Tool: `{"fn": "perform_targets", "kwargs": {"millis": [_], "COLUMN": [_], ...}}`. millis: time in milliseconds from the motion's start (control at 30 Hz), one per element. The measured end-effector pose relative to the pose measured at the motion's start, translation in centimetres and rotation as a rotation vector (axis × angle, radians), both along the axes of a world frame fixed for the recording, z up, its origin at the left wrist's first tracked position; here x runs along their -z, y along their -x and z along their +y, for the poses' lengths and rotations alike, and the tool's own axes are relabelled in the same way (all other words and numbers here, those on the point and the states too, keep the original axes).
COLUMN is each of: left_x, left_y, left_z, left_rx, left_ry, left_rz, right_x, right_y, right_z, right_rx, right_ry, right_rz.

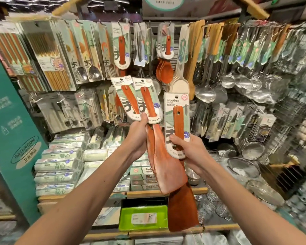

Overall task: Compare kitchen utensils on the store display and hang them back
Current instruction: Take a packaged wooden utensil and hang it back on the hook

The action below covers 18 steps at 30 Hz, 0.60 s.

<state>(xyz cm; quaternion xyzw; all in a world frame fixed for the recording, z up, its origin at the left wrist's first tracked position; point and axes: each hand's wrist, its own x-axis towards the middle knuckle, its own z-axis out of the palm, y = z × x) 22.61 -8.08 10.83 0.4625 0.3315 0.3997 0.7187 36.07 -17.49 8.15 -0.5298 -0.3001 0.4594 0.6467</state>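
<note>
Facing a store display crowded with carded utensils. Nearest, curling the left grip round the handles of two wooden spatulas, fanning them upright; just beside, pinching a third spatula in the right grip, crossing the blades below. Farther back, showing a matching spatula hanging on a hook, with steel ladles farther right.

Glossy reddish wooden spatulas, paper cards, shiny metal ladles.
</note>
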Motion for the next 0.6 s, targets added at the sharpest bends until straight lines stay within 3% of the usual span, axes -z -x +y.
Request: {"fn": "perform_targets", "kwargs": {"millis": [267, 467, 600], "left_x": [0.3, 0.4, -0.8], "left_y": [-4.4, -9.1, -11.9], "left_z": [1.1, 1.5, 2.3], "left_rx": [-0.03, 0.005, -0.07], "left_ry": [-0.038, -0.192, -0.295], "left_rz": [0.067, 0.157, 0.328], "right_x": [-0.5, -2.9, -3.5], "right_y": [-3.9, -8.6, -11.8], "right_z": [1.9, 5.0, 6.9], "right_rx": [-0.037, 0.025, 0.075], "right_ry": [-0.057, -0.151, -0.146], "right_rz": [-0.052, 0.05, 0.07]}}
